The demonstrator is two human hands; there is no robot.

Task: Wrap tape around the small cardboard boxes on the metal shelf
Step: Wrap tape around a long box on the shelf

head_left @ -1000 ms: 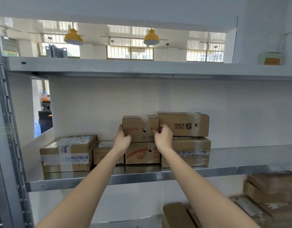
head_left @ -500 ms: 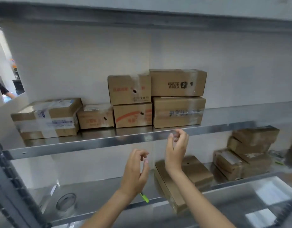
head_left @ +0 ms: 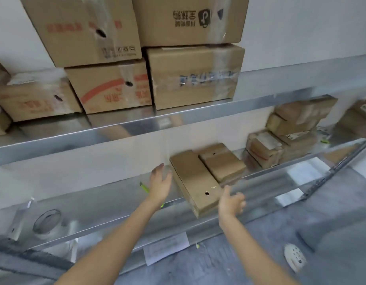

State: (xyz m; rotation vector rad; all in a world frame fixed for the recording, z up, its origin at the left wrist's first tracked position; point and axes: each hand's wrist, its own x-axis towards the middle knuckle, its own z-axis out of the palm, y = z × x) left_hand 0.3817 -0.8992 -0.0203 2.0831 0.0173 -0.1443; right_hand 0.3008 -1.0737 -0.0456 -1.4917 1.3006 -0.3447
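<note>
A flat cardboard box [head_left: 195, 182] lies on the lower metal shelf [head_left: 116, 204], one corner jutting over the front edge, with a smaller box [head_left: 222, 162] just beside it toward the wall. My left hand [head_left: 160, 183] hovers at the flat box's left side, fingers straight and spread, holding nothing; my right hand [head_left: 231, 201] hangs at the box's near right corner, fingers loosely fanned and also empty (motion blur keeps me from saying whether either hand touches the cardboard). A green pen-like object [head_left: 144, 187] rests on the shelf partly behind my left wrist. Farther right on the same shelf sits a heap of small taped boxes [head_left: 289, 136]. At the shelf's left end a clear tape roll [head_left: 47, 221] stands near a silvery bracket [head_left: 19, 220]. On the upper shelf [head_left: 178, 118] four boxes are stacked two by two: a box with red print [head_left: 85, 29] on top of a box with an orange arc [head_left: 114, 89], and a box with a dark logo [head_left: 190, 19] on top of a box wrapped in clear tape [head_left: 195, 75]. Another small box [head_left: 33, 97] stands left of them. Below, a paper sheet [head_left: 166, 247] and a white round device [head_left: 294, 258] lie on the grey floor [head_left: 260, 254].
</note>
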